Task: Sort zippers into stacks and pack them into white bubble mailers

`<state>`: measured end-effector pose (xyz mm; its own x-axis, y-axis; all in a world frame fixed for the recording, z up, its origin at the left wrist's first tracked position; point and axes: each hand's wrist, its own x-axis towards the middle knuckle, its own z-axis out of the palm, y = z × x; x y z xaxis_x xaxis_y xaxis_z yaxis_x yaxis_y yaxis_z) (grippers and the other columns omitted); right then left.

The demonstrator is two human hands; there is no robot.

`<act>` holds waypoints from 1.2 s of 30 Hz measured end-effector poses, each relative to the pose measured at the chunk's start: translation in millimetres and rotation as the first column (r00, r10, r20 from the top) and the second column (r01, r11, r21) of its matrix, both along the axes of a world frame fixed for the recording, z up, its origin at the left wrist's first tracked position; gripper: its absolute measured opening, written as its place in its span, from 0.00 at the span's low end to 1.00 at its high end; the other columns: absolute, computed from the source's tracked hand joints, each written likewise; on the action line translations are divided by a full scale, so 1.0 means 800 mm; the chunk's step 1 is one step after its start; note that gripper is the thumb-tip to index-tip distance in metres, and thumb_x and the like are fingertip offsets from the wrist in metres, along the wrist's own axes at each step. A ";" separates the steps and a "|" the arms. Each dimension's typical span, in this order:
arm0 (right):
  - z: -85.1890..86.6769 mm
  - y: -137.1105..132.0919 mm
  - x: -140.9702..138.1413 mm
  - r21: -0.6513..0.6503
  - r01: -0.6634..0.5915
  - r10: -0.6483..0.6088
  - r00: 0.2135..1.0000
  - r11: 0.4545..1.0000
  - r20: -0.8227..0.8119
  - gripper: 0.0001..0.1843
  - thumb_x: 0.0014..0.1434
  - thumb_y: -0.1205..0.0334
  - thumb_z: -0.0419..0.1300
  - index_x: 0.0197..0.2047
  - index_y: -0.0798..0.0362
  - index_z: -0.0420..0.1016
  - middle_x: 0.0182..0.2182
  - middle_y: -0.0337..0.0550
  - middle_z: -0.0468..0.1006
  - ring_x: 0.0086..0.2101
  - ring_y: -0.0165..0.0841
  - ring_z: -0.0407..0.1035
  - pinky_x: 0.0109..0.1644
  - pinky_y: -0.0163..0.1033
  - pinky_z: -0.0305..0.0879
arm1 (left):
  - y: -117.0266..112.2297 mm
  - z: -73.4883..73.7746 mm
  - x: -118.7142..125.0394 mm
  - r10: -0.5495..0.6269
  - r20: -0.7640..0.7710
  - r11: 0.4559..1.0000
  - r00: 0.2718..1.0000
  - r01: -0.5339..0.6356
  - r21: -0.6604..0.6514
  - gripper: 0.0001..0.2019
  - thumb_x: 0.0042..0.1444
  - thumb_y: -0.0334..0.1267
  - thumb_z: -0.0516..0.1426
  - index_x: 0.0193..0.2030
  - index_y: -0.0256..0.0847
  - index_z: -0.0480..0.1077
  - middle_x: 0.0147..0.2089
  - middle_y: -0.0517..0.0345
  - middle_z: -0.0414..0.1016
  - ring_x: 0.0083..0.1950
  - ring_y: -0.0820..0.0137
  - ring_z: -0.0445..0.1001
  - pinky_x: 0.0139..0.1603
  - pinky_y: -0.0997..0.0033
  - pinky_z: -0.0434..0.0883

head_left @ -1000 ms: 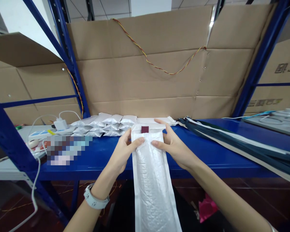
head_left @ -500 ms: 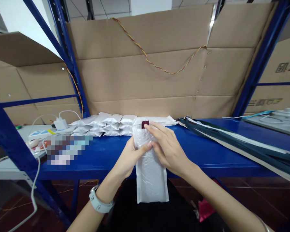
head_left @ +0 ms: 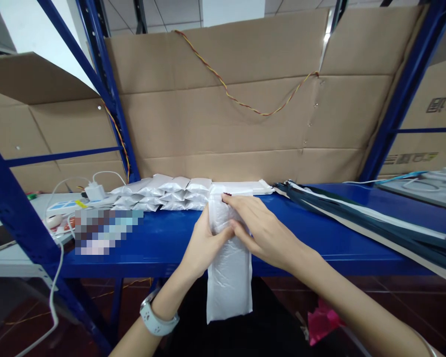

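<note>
Our left hand [head_left: 204, 245], a white smartwatch [head_left: 158, 318] on its wrist, grasps the white padded bubble mailer [head_left: 229, 287] from the side, thumb across its front. Our right hand [head_left: 265, 233] is clenched on the mailer's upper end, with its fingertips [head_left: 227, 198] covering most of a small dark red tab [head_left: 225, 194]. The mailer lies lengthwise across the edge of the blue steel tabletop [head_left: 163, 248], its lower end reaching out past the edge toward us.

Moving left to right, we see a drooping white cable [head_left: 55, 292], a white power strip [head_left: 61, 207] and a white plug charger [head_left: 94, 192]. A pixelated patch [head_left: 107, 232] lies on the tabletop beside them. Rows of white foil pouches [head_left: 159, 196] stand just beside the mailer's upper end. Farther right lie long dark green strips with pale edges [head_left: 357, 220], then a grey surface [head_left: 419, 191]. Brown cardboard sheets [head_left: 223, 124] line the back, with a twisted red-and-yellow wire [head_left: 241, 99] across them.
</note>
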<state>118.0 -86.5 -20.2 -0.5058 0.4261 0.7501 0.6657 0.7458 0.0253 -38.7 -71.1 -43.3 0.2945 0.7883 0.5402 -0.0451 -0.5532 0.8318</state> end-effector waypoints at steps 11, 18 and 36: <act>0.011 -0.004 0.005 -0.191 0.001 0.001 1.000 0.982 0.011 0.23 0.61 0.63 0.52 0.60 0.52 0.59 0.51 0.50 0.74 0.48 0.41 0.69 0.48 0.46 0.65 | 0.003 -0.013 0.010 0.043 -0.041 0.998 0.998 -0.041 0.055 0.21 0.58 0.38 0.57 0.58 0.42 0.61 0.57 0.51 0.69 0.57 0.62 0.68 0.56 0.64 0.64; 0.014 -0.009 0.023 -0.376 -0.001 -0.012 0.999 0.927 -0.034 0.28 0.58 0.64 0.57 0.61 0.47 0.58 0.45 0.44 0.77 0.46 0.39 0.71 0.47 0.42 0.66 | -0.007 -0.021 0.022 0.110 -0.085 0.993 0.990 -0.106 0.041 0.20 0.57 0.38 0.57 0.56 0.41 0.62 0.51 0.53 0.72 0.50 0.63 0.71 0.49 0.66 0.67; -0.003 -0.007 0.037 -0.528 -0.132 0.088 0.990 0.839 -0.109 0.18 0.55 0.75 0.52 0.48 0.49 0.64 0.35 0.41 0.77 0.35 0.35 0.73 0.38 0.38 0.66 | -0.012 -0.026 0.030 0.120 -0.146 0.993 0.982 -0.118 0.029 0.16 0.53 0.39 0.61 0.48 0.39 0.68 0.41 0.58 0.75 0.41 0.66 0.71 0.42 0.70 0.66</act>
<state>147.7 -92.0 -22.7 -0.5233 0.7160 0.4621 0.5615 0.6976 -0.4450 -14.9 -81.1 -64.1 0.2766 0.8120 0.5139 0.1439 -0.5637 0.8133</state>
